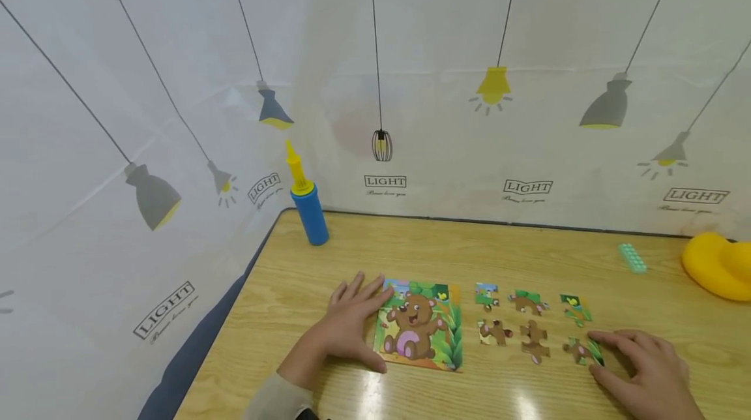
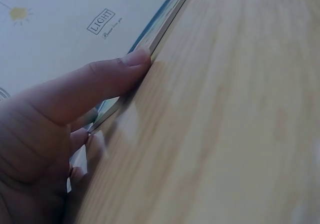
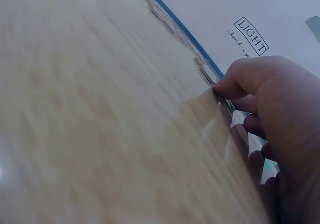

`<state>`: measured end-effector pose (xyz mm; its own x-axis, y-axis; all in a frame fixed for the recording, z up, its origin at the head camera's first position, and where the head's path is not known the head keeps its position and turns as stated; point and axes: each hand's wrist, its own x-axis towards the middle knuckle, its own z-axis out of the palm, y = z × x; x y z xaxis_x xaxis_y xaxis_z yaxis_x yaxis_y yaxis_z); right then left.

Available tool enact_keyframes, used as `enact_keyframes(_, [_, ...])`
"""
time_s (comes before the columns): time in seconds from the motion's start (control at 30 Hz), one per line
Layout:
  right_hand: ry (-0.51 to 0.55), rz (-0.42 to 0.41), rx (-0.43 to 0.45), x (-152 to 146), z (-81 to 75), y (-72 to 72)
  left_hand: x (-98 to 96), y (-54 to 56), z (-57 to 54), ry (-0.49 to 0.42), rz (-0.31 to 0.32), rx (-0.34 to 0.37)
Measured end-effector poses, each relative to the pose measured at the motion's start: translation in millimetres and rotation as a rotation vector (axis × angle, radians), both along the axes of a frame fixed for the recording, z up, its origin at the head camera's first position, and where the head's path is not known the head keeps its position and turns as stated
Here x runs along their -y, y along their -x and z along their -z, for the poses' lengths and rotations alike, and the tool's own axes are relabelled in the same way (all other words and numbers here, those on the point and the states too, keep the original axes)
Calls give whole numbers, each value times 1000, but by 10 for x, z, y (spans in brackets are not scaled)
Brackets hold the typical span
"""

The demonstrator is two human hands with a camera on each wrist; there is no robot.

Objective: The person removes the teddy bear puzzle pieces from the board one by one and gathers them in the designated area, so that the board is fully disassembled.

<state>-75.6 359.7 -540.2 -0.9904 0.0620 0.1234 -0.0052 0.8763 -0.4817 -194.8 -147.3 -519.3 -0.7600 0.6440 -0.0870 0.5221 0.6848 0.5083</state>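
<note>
A square bear picture board (image 1: 418, 329) lies on the table, its bear brown with a pink belly. My left hand (image 1: 352, 322) is spread over its left side, fingertips on the upper left corner and thumb at the near edge. In the left wrist view that thumb (image 2: 112, 81) lies along the board's edge. Right of the board, several jigsaw pieces (image 1: 535, 342) are laid out in two rows. My right hand (image 1: 648, 368) pinches the near right jigsaw piece (image 1: 579, 349) between thumb and index finger. The right wrist view shows the thumb (image 3: 232, 81) tip against the piece's edge.
A blue pump (image 1: 311, 218) with a yellow nozzle stands at the back left corner. At the back right are a mint-green studded block (image 1: 632, 257) and a yellow rounded object (image 1: 716, 267). A white sheet (image 1: 434, 146) printed with lamps hangs behind the wooden table (image 1: 411, 237).
</note>
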Motion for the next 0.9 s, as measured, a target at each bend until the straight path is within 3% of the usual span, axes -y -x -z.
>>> enact_keyframes(0.2, [-1, 11, -95, 32, 51, -21, 38, 28, -13, -19, 33, 49])
enact_keyframes(0.43, [63, -33, -419, 187, 76, 25, 43, 22, -42, -16, 46, 59])
enact_keyframes(0.6, [57, -104, -557, 482, 46, 131, 52, 35, 5, -47, 53, 46])
enact_keyframes(0.73, [42, -172, -629, 679, 41, 208, 46, 34, -2, -42, 48, 42])
enact_keyframes(0.9, [52, -255, -637, 955, 30, 271, 26, 28, -26, -7, 38, 40])
